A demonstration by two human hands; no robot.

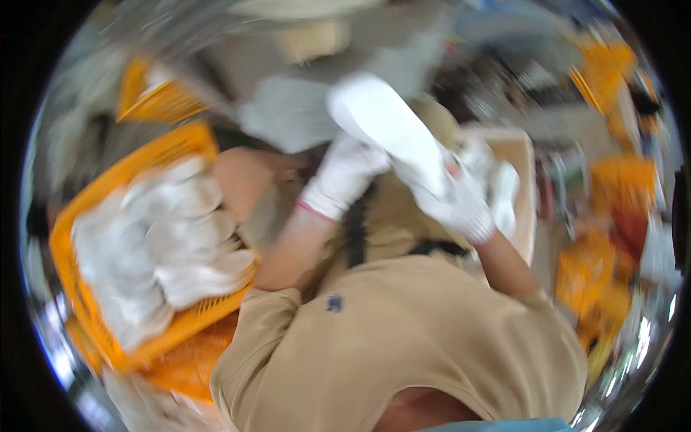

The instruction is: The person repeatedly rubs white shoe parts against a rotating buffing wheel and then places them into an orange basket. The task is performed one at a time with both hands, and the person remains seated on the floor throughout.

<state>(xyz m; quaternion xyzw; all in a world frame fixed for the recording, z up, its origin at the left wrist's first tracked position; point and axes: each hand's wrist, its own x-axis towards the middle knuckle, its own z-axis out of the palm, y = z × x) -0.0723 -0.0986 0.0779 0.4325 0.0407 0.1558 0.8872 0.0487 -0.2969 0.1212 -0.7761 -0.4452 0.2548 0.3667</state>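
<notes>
In front of my lap is a long white shoe sole [386, 115], slanting from far left to near right. My right hand [458, 201], in a white knit glove, is closed around its near end, with a bare thumb or fingertip showing. The gloved left hand [354, 167] meets the sole's left edge at mid-length, its fingers bent and partly hidden by the sole. Just right of my right hand, more white soles [504, 189] lie in a pale pinkish bin [524, 209]. Motion blurs the picture.
A yellow plastic crate [72, 237] heaped with white soles [180, 230] stands at my left, above an orange crate [194, 363]. Another yellow crate [164, 101] is farther off to the left. Yellow and orange bags or crates [586, 270] line the right side.
</notes>
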